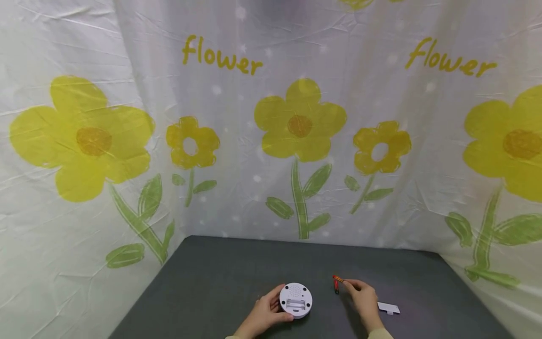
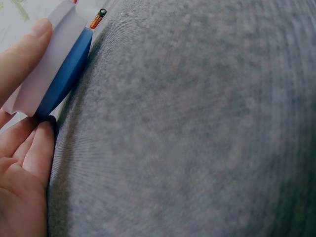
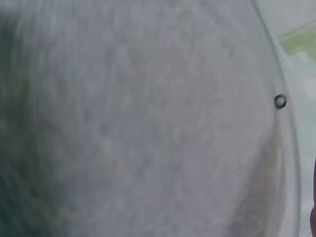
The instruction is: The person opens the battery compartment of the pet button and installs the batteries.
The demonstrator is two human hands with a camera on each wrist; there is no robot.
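Observation:
My left hand (image 1: 264, 310) grips a round white device (image 1: 295, 294) by its left edge, thumb at the near rim and fingers behind. Its underside faces up, with small speaker holes, dark round feet and an uncovered battery compartment that looks vacant. In the left wrist view, the device (image 2: 57, 47) stands tilted and shows a blue face. To the right, my right hand (image 1: 363, 300) pinches a small red-orange battery (image 1: 338, 278) between thumb and fingertips. Just below that, a second red battery (image 1: 336, 287) lies on the table. Only a sliver of the right hand (image 3: 314, 207) shows in its wrist view.
A white battery cover (image 1: 388, 308) with a small tab lies on the dark grey table (image 1: 237, 263), right of my right hand. Behind and along the sides hangs a white curtain (image 1: 237, 188) with yellow flowers, meeting the table's far edge.

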